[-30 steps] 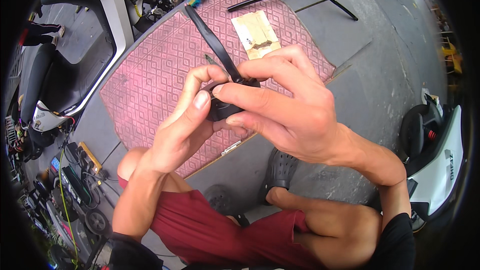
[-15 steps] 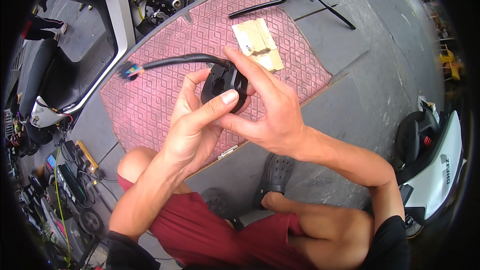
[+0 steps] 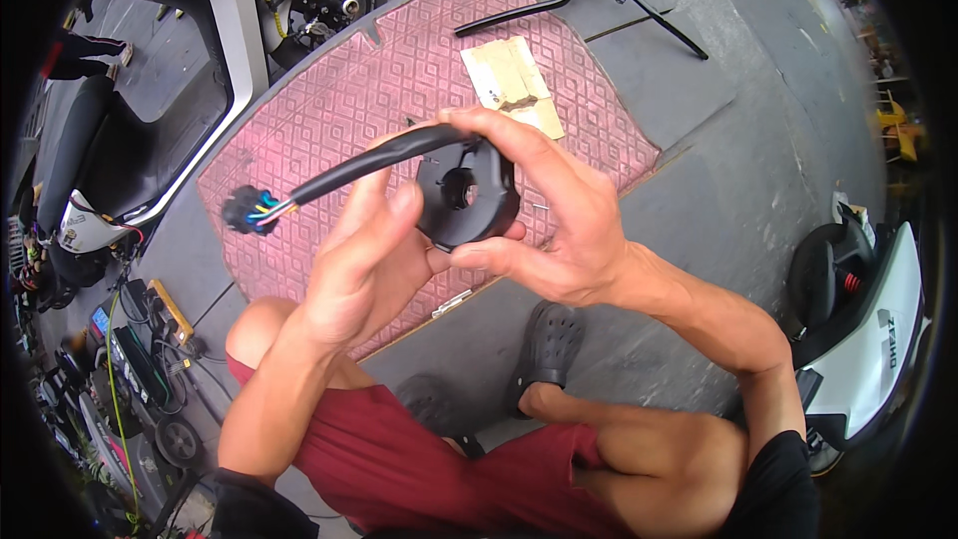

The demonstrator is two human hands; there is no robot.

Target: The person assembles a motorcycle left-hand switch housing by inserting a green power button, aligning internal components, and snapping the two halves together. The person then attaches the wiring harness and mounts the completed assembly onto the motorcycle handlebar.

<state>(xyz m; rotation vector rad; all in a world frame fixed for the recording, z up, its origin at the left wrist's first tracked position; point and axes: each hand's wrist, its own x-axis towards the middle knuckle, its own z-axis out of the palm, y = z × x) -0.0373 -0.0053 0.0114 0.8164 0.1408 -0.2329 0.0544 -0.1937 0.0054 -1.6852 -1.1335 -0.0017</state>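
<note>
A black handlebar switch housing [image 3: 489, 205] with a round hole through it is held up between my hands, above the pink mat. My right hand [image 3: 569, 210] grips its right side, index finger over the top and thumb at the lower edge. At its left edge, my left hand [image 3: 349, 265] cups it, the thumb beside the housing and the fingers partly hidden behind. From the top a black sleeved cable [image 3: 369, 162] runs left over my left hand. It ends in thin coloured wires and a black connector [image 3: 247, 211], which hangs over the mat.
The pink diamond-patterned mat [image 3: 309, 110] lies before me. On it are a torn piece of cardboard [image 3: 504, 70] and one end of a black bent handlebar [image 3: 529, 18]. A scooter [image 3: 235, 30] stands at left, a white scooter part [image 3: 888, 339] at right. Tools and cables crowd the lower left.
The housing has turned so its hole faces me, and has shifted slightly right. My left thumb has come off its front. The connector has swung lower.
</note>
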